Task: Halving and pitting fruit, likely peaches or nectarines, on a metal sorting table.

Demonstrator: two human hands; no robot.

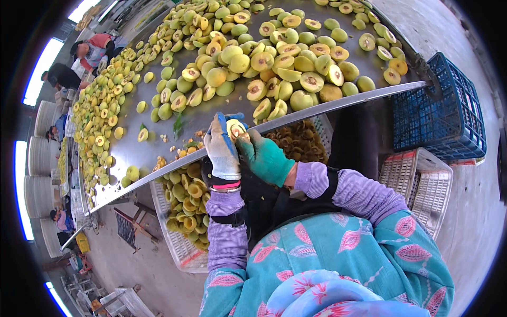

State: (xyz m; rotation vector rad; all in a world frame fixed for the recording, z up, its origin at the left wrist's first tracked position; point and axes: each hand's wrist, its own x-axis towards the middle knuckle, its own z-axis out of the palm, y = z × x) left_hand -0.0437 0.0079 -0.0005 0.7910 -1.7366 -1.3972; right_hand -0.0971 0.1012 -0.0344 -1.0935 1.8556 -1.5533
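Note:
My left hand [223, 150], in a white and blue work glove, is closed around a halved yellow-green fruit [236, 127], plum-like, its cut face turned up with a brown centre. My right hand [268, 160], in a green glove, is closed, its fingertips at the edge of that fruit half. Whether a small tool sits in those fingers is hidden. Both hands are at the near edge of a metal table [253, 111]. Just beyond them lies a heap of cut fruit halves [296, 68], some with brown stones showing.
Below the table edge stand a white crate [171, 232] of hollowed halves and a container of brown pits or scraps [298, 140]. At right are a blue crate [438, 111] and a white crate [417, 182]. Other people [97, 50] work along the far left.

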